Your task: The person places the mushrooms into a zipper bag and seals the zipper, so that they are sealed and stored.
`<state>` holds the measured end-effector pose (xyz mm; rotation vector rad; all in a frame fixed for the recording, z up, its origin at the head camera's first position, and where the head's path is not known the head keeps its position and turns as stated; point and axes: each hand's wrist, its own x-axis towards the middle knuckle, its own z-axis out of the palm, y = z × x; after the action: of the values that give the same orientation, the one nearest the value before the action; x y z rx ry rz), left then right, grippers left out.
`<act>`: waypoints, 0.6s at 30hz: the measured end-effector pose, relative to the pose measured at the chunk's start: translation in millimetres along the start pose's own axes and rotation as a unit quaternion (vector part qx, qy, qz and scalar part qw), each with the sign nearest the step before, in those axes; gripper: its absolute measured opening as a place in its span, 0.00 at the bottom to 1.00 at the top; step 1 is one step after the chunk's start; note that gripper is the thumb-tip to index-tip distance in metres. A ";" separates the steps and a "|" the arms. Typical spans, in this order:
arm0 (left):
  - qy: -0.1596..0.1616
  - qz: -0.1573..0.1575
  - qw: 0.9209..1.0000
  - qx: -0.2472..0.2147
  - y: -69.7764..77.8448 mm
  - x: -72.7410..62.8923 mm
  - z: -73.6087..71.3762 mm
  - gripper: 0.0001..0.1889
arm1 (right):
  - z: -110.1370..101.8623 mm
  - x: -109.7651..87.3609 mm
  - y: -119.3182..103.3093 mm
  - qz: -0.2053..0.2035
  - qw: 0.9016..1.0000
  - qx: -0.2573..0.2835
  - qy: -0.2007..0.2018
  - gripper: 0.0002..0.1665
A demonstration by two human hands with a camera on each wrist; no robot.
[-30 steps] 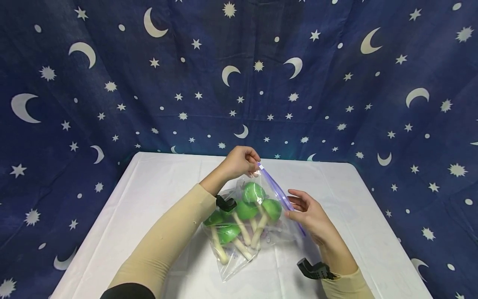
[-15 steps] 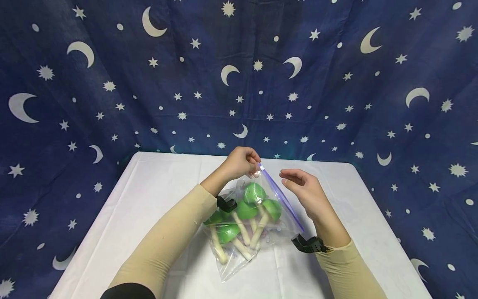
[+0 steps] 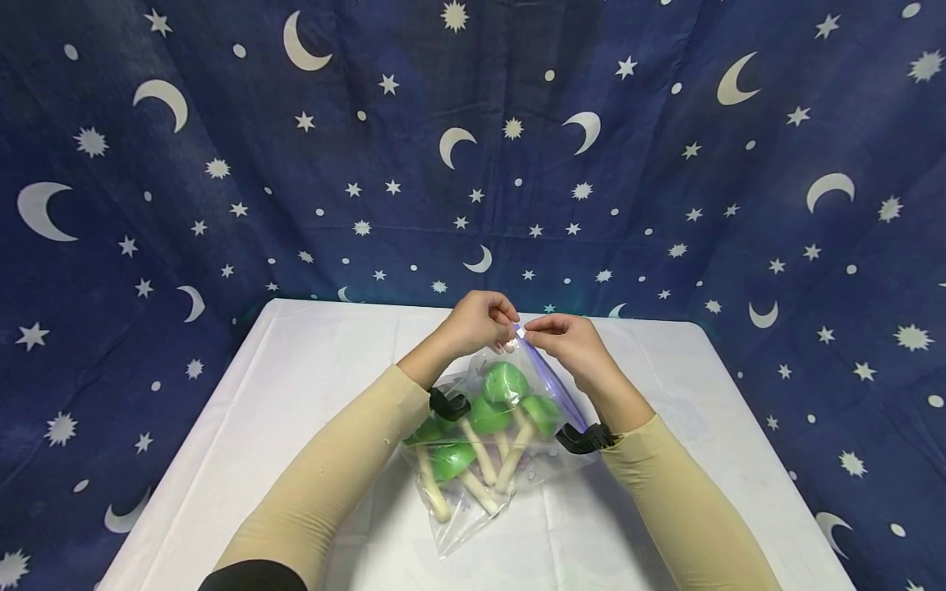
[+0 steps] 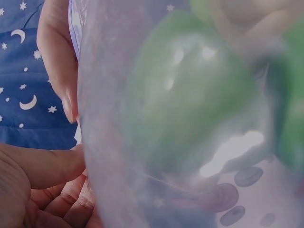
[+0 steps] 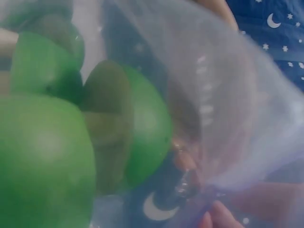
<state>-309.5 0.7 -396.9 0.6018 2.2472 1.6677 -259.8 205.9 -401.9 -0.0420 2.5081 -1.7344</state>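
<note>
A clear zip bag with a purple zip strip lies tilted over the table. Inside it are several toy mushrooms with green caps and cream stems. My left hand pinches the bag's upper corner, at the far end of the strip. My right hand has thumb and forefinger together at the white slider, right beside the left fingertips. In the left wrist view the clear plastic fills most of the picture, with a green cap blurred behind it. Fingertips show at the purple strip in the right wrist view.
A white cloth covers the table. Behind it hangs a dark blue curtain printed with moons and stars. Black wrist cameras sit on both wrists, close over the bag.
My right hand has left the middle of the zip strip and moved up and left to the slider, its fingers closing there. The left hand has kept its hold on the corner.
</note>
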 end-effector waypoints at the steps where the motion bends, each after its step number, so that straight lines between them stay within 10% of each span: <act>1: 0.000 0.002 1.000 0.001 0.3 -0.4 -0.1 0.06 | 1.4 1.8 0.0 0.003 1.000 0.002 -0.001 0.19; 18: 0.004 0.005 1.000 0.002 -0.2 -5.9 -1.1 0.10 | 13.1 5.7 -5.3 -0.023 1.000 0.013 0.017 0.13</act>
<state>-304.8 -3.1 -396.9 0.6090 2.2572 1.6744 -264.4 191.4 -401.8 -0.0685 2.5286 -1.7990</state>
